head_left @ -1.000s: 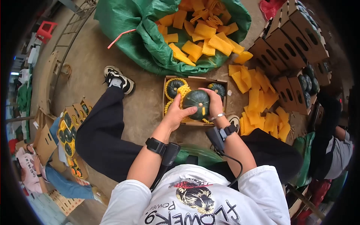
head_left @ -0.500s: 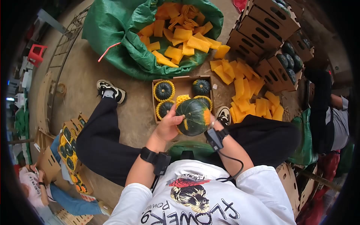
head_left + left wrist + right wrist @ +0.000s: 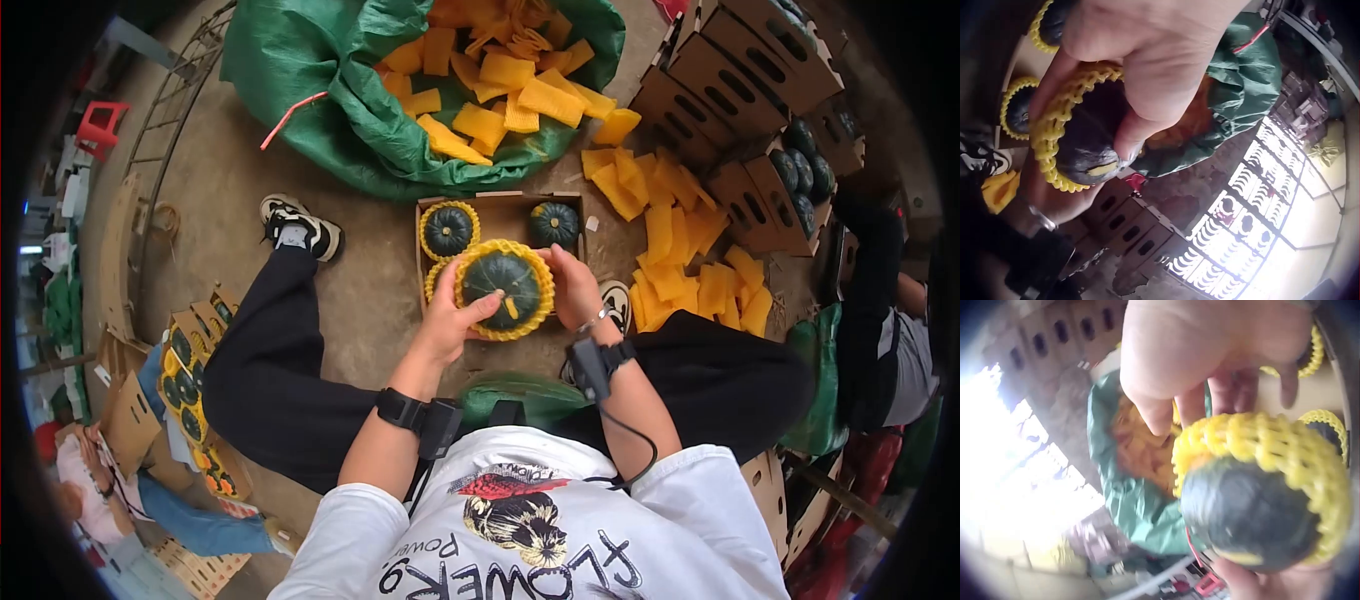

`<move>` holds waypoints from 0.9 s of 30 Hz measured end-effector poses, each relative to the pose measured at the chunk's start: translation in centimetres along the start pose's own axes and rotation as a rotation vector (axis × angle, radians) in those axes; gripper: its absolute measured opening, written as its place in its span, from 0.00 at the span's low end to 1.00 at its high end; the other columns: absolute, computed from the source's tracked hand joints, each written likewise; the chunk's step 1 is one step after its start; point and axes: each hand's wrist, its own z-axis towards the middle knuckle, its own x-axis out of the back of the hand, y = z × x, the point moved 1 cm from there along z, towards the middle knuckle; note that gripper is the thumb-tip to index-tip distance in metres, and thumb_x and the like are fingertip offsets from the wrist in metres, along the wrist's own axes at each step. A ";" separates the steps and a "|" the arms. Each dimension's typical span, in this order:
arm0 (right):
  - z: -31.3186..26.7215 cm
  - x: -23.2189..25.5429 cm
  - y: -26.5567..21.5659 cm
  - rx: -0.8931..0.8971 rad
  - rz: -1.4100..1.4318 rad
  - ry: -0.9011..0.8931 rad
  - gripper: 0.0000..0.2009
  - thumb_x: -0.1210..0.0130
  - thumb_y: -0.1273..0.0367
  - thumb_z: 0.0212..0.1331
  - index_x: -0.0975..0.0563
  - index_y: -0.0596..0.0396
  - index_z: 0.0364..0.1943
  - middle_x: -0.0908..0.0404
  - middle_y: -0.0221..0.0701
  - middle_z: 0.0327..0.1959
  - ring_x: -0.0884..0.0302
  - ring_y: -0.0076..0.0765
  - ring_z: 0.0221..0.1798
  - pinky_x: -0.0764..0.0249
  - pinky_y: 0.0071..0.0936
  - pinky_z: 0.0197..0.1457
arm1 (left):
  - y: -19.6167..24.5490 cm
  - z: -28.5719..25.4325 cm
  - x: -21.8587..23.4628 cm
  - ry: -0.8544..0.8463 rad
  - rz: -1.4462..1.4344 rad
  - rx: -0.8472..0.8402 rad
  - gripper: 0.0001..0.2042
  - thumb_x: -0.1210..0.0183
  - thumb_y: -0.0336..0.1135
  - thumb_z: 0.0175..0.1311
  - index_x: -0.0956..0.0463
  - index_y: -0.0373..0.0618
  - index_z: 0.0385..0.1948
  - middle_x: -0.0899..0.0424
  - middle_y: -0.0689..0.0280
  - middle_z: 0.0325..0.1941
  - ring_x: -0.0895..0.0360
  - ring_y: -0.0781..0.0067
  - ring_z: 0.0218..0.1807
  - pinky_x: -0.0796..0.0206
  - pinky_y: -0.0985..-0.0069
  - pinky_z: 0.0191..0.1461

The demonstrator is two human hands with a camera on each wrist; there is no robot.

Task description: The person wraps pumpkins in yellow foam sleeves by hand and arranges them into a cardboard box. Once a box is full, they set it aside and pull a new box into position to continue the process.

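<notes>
A dark green pumpkin [image 3: 503, 285] in a yellow foam net [image 3: 545, 270] is held above the cardboard box [image 3: 500, 213]. The left hand [image 3: 445, 322] grips its left side, thumb over the top near the stem. At the right side is the right hand [image 3: 575, 290], its fingers extended beside the net; the right wrist view shows this hand [image 3: 1210, 350] with loosely spread fingers, contact unclear. Inside the box are a netted pumpkin [image 3: 448, 231] at upper left, another partly hidden below it, and a pumpkin [image 3: 553, 226] at upper right with no net visible around it.
A green sack [image 3: 340, 110] of orange-yellow nets [image 3: 505, 72] stands beyond the box. Loose nets [image 3: 660, 235] lie on the floor at right, near stacked cartons [image 3: 715, 85]. Shoes flank the box. Another person [image 3: 95, 475] sits at far left.
The pumpkin was bare in the hands; a yellow net now surrounds its sides. It has turned so the stem faces up, and the right hand's fingers have come into view beside it.
</notes>
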 end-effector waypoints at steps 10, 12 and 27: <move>2.0 1.9 3.6 -0.282 0.440 -0.182 0.18 0.58 0.59 0.66 0.28 0.57 0.50 0.22 0.38 0.48 0.22 0.36 0.47 0.26 0.34 0.53 | -3.6 3.4 0.4 0.049 0.507 -0.012 0.46 0.32 0.47 0.47 0.51 0.44 0.66 0.37 0.52 0.61 0.38 0.56 0.63 0.40 0.67 0.62; 1.8 1.4 1.9 -0.242 0.525 -0.176 0.19 0.59 0.57 0.66 0.29 0.55 0.52 0.23 0.36 0.49 0.23 0.34 0.49 0.27 0.33 0.55 | -2.2 3.2 1.0 0.032 -0.022 0.309 0.39 0.35 0.40 0.53 0.50 0.44 0.65 0.35 0.58 0.61 0.34 0.64 0.61 0.35 0.70 0.58; -0.6 -2.3 -2.8 0.550 -1.263 0.242 0.08 0.41 0.69 0.48 0.23 0.58 0.32 0.22 0.22 0.27 0.26 0.21 0.31 0.29 0.25 0.33 | 0.3 1.2 1.1 -0.157 -0.049 -0.041 0.39 0.36 0.21 0.40 0.43 0.43 0.61 0.28 0.63 0.54 0.29 0.66 0.56 0.37 0.70 0.62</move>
